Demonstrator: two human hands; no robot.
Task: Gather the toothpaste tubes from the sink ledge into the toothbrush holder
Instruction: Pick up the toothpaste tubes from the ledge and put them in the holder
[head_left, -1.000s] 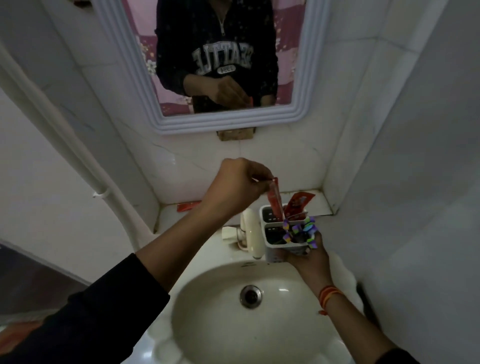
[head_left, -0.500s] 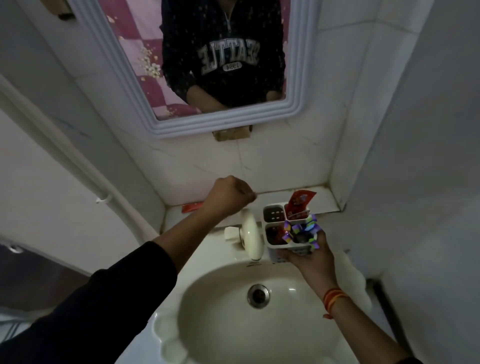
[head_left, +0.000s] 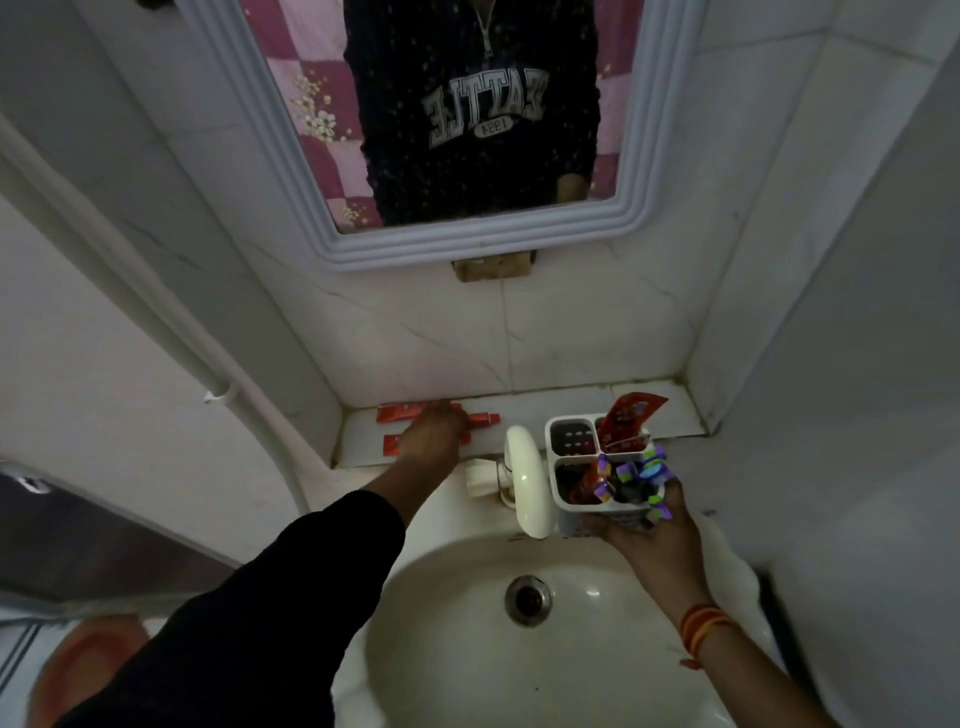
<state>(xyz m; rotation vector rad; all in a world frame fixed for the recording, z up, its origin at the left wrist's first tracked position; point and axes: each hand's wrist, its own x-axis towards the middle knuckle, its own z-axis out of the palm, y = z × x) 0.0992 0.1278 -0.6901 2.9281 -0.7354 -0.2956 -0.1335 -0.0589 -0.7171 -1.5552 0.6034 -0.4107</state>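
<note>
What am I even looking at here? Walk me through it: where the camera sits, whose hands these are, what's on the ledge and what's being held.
The camera is worn on a person's head and looks down at a bathroom sink; the mirror above reflects their dark sweatshirt. There is no machine, just two bare hands. The left hand reaches to the tiled ledge behind the sink and rests on two red toothpaste tubes lying there; whether it has gripped one cannot be seen. The right hand holds a white toothbrush holder from below, beside the tap. Its compartments already contain red tubes and colourful toothbrushes.
</note>
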